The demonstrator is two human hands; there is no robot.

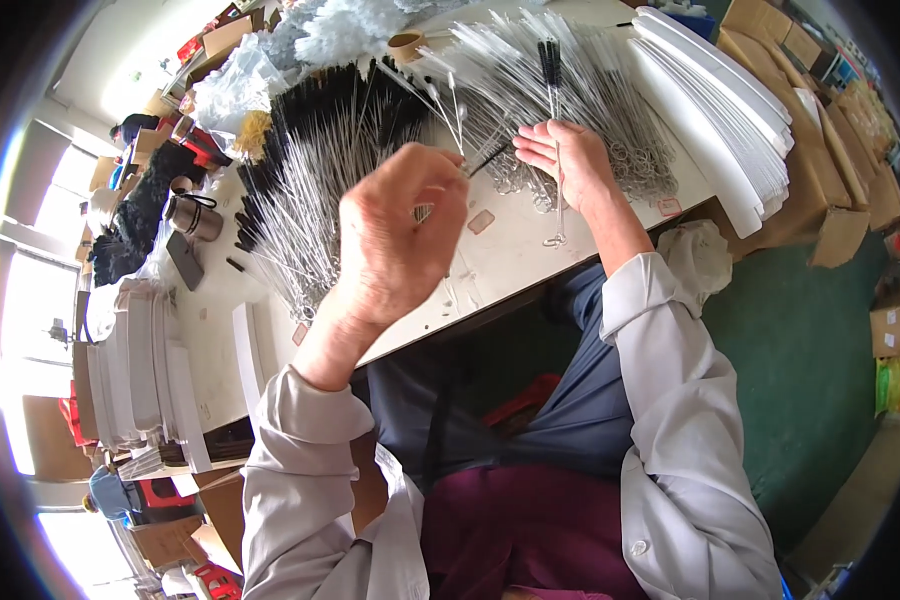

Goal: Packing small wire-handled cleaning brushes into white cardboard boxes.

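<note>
My right hand [582, 170] holds a thin wire brush [559, 195] upright under its thumb, fingers partly stretched. The brush has a black bristle tip [550, 65] at the top and a small wire loop at the bottom. My left hand [395, 235] is raised over the table, thumb and fingers closed in a pinch. A short black bristle piece [489, 159] projects from its fingertips towards my right hand. Slim wires with white tips [460, 108] rise just behind the left fingers; whether they are gripped is hidden.
Black-tipped wire brushes [315, 190] are heaped on the white table [470, 280] at left; clear-sleeved ones [610, 110] lie behind my right hand. White strips [715, 110] are stacked at right, more [135, 370] at left. A steel mug [192, 217] and a tape roll [406, 45] stand farther off.
</note>
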